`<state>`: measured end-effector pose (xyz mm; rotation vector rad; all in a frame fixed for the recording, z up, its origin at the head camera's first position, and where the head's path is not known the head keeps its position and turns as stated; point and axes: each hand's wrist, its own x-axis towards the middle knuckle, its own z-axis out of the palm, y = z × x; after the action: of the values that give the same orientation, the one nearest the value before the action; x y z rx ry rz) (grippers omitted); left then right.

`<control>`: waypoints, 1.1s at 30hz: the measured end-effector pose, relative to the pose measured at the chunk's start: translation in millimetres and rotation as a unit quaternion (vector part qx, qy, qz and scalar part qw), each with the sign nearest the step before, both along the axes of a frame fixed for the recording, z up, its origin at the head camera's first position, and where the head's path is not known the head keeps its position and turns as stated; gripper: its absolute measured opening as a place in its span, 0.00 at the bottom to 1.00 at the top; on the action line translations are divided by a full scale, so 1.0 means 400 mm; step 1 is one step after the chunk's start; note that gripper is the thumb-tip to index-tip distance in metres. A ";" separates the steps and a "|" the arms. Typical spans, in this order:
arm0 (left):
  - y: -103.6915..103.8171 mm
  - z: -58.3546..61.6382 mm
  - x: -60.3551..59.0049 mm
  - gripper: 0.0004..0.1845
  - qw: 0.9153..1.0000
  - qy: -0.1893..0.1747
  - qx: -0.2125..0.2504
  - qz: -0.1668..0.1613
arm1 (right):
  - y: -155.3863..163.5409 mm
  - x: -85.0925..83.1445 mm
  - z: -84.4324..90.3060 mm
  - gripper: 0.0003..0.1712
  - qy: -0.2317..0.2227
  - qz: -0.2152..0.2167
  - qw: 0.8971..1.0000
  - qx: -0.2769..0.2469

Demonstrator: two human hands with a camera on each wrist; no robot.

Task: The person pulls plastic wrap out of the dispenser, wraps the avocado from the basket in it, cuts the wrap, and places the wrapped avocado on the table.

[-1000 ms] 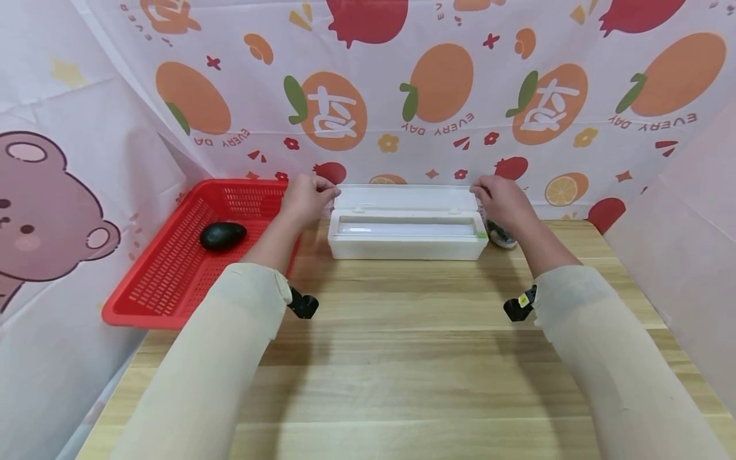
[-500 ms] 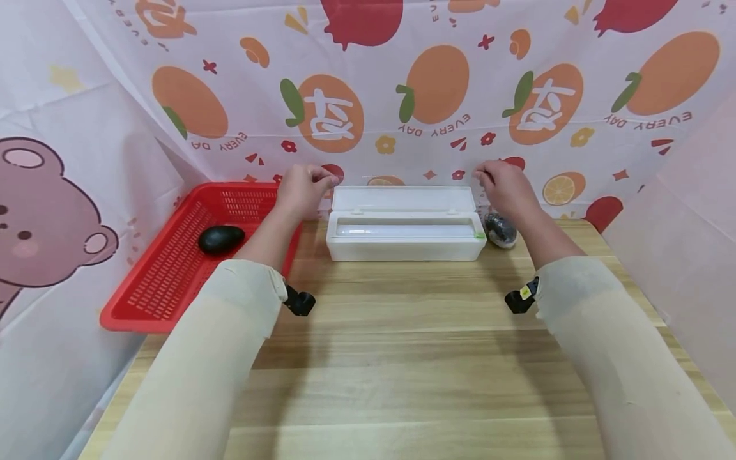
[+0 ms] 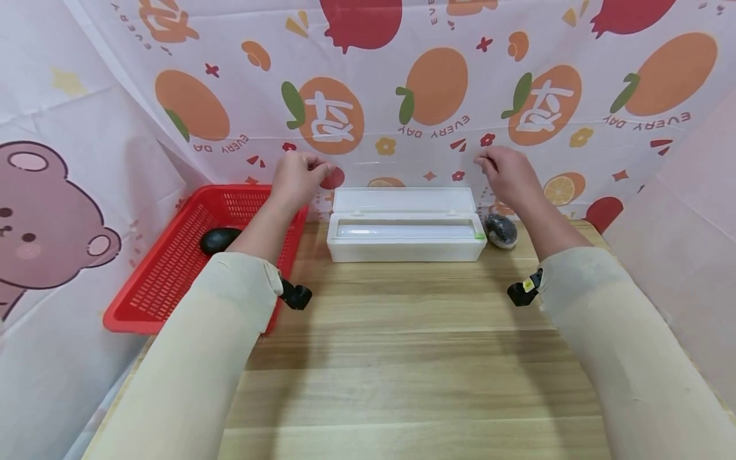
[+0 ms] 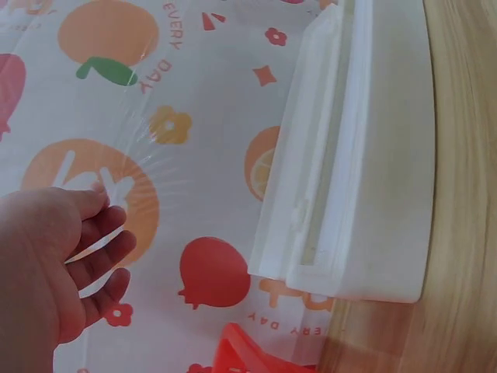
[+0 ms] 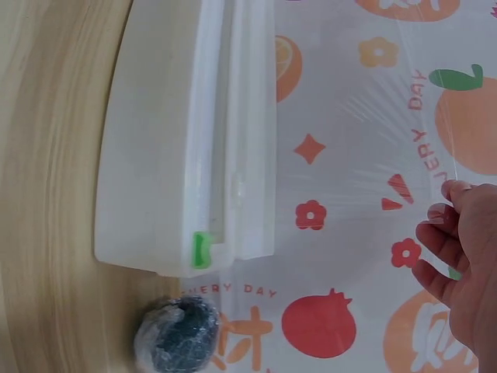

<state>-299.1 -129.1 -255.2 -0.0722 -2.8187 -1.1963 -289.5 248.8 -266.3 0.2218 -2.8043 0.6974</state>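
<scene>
A white cling film dispenser (image 3: 405,250) stands against the patterned backdrop with its lid (image 3: 404,199) raised. Clear cling film (image 5: 365,128) stretches up from it; faint creases in the wrist views give it away. My left hand (image 3: 296,179) pinches one corner of the film between thumb and index finger, the other fingers loosely bent in the left wrist view. The opposite corner is pinched by my right hand (image 3: 508,175). Both hands are above the dispenser, one off each end. Inside the slot lies a pale roll (image 3: 405,230).
Left of the dispenser, a red plastic basket (image 3: 123,317) holds a dark, smooth, egg-shaped item (image 3: 218,240), partly behind my left arm. A dark item wrapped in clear film (image 3: 501,231) sits by the dispenser's right end. The wooden table (image 3: 402,358) extends in front.
Both hands have risen from beside the lid to higher above the dispenser, drawing the film up. The wrapped item at right has come out from behind my right hand.
</scene>
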 end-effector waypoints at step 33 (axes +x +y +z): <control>0.004 0.132 -0.005 0.20 0.998 0.059 -0.001 0.010 | -0.005 0.007 0.144 0.22 0.036 -0.025 0.999 -0.020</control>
<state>-301.2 -127.4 -202.5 -0.1104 -2.7116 -1.1457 -286.7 246.9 -208.7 0.1656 -2.7147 0.7181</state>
